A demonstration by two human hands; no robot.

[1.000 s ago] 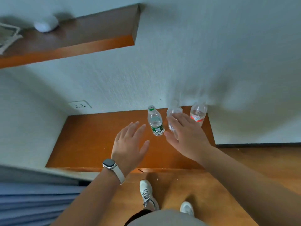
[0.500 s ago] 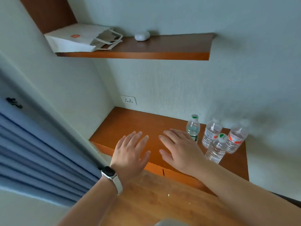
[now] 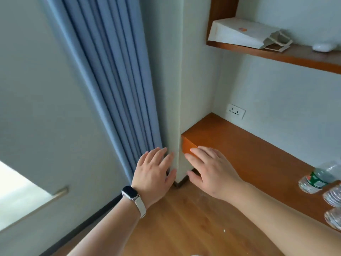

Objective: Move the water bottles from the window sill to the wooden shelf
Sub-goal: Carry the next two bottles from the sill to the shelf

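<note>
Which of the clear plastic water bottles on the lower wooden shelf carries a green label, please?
The leftmost clear plastic water bottle of the cluster: it wears a green-and-white band; the visible parts of its neighbours show no green.

Soft daylight from the lower-left window [image 3: 16,193]; blurred, warped right edge.

A single wide-angle view is taken from the head, aimed down at the corner between curtain [image 3: 114,74] and shelf [image 3: 239,145]; left hand [image 3: 153,172] and right hand [image 3: 212,170] are framed close.

Both hands [image 3: 184,172] hover empty; water bottles [image 3: 313,182] on wooden shelf [image 3: 249,154].
</note>
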